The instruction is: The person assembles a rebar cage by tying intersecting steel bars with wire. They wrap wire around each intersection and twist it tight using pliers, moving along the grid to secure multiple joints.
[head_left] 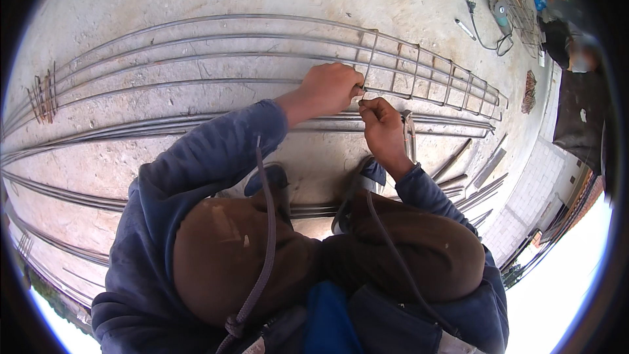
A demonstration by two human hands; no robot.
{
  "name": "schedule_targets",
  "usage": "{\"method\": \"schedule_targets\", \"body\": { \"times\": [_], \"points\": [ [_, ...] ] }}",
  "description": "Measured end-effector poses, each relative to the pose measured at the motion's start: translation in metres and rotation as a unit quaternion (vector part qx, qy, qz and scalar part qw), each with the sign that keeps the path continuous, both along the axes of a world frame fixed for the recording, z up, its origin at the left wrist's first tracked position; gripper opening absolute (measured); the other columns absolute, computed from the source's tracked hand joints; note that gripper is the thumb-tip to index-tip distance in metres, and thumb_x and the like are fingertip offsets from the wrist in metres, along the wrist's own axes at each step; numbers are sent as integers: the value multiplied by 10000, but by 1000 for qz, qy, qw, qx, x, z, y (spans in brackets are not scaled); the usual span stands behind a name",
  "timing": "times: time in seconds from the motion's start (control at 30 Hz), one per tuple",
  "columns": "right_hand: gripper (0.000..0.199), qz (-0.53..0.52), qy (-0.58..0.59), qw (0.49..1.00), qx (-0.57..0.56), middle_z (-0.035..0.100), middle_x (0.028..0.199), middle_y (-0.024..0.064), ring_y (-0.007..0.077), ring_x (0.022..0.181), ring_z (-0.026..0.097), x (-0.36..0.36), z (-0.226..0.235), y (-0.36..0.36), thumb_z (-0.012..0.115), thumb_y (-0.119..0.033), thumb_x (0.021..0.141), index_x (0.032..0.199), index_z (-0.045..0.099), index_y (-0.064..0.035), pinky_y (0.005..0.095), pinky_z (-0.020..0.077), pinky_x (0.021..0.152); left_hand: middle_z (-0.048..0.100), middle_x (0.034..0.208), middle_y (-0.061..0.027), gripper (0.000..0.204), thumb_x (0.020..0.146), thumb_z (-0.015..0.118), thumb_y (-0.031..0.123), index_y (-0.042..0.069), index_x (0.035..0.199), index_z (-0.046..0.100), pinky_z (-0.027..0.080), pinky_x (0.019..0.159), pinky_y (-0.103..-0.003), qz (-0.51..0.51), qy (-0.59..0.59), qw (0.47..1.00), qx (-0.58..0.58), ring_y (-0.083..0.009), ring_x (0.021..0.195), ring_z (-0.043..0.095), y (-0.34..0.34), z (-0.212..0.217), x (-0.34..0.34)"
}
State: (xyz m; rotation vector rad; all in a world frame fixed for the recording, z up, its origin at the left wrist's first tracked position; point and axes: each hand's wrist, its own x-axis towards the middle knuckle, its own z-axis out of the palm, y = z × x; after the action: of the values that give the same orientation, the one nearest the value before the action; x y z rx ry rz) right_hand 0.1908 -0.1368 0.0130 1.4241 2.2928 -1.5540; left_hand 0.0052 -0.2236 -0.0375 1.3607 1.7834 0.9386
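Note:
A long rebar cage (pixel 216 59) of parallel steel bars lies on the concrete floor, with several rectangular stirrups (pixel 419 69) set on its right part. My left hand (pixel 331 88) is closed around the nearest bar where a stirrup (pixel 371 59) meets it. My right hand (pixel 380 121) is just beside it, fingers pinched on a thin tie wire (pixel 362 94) at that joint. Both forearms wear blue sleeves. A hooked tool (pixel 409 137) lies on the bars just right of my right hand.
More loose bars (pixel 164 128) lie on the floor in front of the cage. Short rusty rods (pixel 42 98) rest at the left. An angle grinder with cable (pixel 499 16) lies at the upper right, near another person (pixel 580 59). Short steel pieces (pixel 481 183) lie at the right.

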Motion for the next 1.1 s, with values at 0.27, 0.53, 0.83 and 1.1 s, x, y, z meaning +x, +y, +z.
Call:
{"method": "schedule_targets", "body": {
  "times": [0.27, 0.53, 0.83, 1.1],
  "points": [
    [393, -161, 30, 945, -284, 517, 837, -54, 37, 681, 451, -1, 22, -22, 607, -126, 1107, 1483, 565, -20, 235, 386, 576, 754, 976, -138, 179, 994, 736, 240, 63, 1016, 748, 580, 840, -509, 36, 18, 994, 97, -384, 979, 727, -11, -5, 3],
    [572, 71, 9, 985, -155, 707, 1060, 85, 119, 845, 646, 50, 22, -20, 546, -174, 1151, 1679, 372, -40, 306, 561, 762, 755, 934, -108, 255, 991, 774, 292, 43, 1039, 751, 599, 878, -443, 133, -1, 988, 76, -316, 931, 717, -54, 42, 53],
    [265, 155, -190, 910, 333, 677, 1193, 192, 410, 1109, 655, 171, 2, 69, 723, -185, 1008, 1212, 634, -41, 528, 526, 950, 730, 1183, -124, 400, 1157, 567, 386, 21, 1296, 651, 617, 997, -401, 226, -676, 694, -106, -269, 1110, 748, -20, 0, 80],
    [302, 164, -156, 928, 295, 589, 1194, 258, 470, 1138, 598, 226, -31, 70, 659, -135, 1043, 1298, 548, -17, 550, 516, 937, 557, 908, 46, 349, 1174, 538, 376, 104, 1362, 650, 607, 830, -361, 207, -704, 664, -140, -98, 748, 571, -25, -2, 70]
  ]
}}
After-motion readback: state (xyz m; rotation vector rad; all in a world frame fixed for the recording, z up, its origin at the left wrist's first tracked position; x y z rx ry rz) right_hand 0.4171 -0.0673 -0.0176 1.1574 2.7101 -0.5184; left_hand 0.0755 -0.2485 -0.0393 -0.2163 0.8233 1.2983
